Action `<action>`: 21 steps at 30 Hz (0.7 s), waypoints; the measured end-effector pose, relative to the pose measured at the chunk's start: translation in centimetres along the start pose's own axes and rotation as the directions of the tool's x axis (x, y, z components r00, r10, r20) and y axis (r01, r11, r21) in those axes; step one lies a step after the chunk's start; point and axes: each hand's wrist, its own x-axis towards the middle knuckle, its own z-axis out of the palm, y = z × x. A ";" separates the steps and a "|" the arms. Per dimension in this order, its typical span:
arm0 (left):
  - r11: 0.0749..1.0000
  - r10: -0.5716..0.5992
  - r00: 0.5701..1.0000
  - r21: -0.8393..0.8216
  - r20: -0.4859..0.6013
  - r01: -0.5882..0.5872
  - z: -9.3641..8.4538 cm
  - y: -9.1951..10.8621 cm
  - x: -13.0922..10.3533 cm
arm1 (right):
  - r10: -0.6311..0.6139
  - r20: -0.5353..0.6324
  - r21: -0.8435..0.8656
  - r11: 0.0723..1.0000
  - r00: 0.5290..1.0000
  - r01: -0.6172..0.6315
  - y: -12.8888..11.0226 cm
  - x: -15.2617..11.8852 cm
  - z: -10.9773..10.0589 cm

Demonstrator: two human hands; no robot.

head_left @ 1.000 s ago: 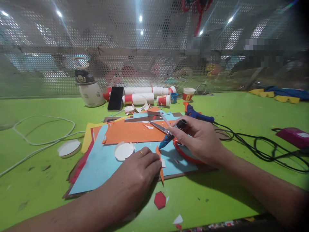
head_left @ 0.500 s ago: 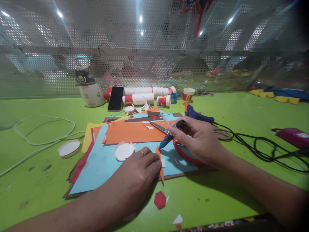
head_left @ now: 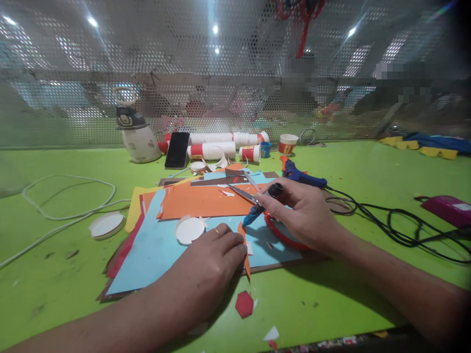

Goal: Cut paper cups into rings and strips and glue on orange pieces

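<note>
My right hand [head_left: 303, 208] is closed round a blue-and-black marker pen [head_left: 254, 214], held tilted with its lower end at the top of a narrow orange paper strip [head_left: 247, 264]. My left hand [head_left: 222, 260] lies palm down, fingers curled and pressed on the strip's left side; its fingertips are partly hidden. Under the strip is a light blue sheet [head_left: 147, 260]. Beneath my right hand are scissors with red handles [head_left: 281, 237], blades open and pointing away; the hand hides part of them. A white paper disc [head_left: 190, 230] rests beside my left hand.
An orange sheet [head_left: 206, 200] lies behind the hands. Farther back are a phone [head_left: 177, 150], stacked paper cups [head_left: 213, 150], a bottle [head_left: 142, 142] and a blue glue gun [head_left: 303, 175]. Black cable [head_left: 397, 230] crosses the right side; a red hexagon [head_left: 244, 304] lies in front.
</note>
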 end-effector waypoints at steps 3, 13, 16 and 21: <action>1.000 0.001 1.000 0.001 -0.001 -0.001 0.0 0.0 0.0 | 0.000 0.001 0.004 1.000 1.000 0.000 0.0 0.0 0.0; 1.000 -0.012 1.000 0.010 -0.003 0.012 0.2 0.0 0.0 | -0.001 0.004 0.002 1.000 1.000 0.001 0.0 0.2 0.0; 1.000 -0.009 1.000 0.013 0.002 0.009 0.1 0.0 0.0 | -0.002 0.004 0.001 1.000 1.000 0.002 0.1 0.1 0.0; 1.000 -0.008 1.000 0.020 0.007 0.008 -0.2 0.2 0.1 | -0.007 0.001 -0.005 1.000 1.000 0.007 0.1 0.0 0.0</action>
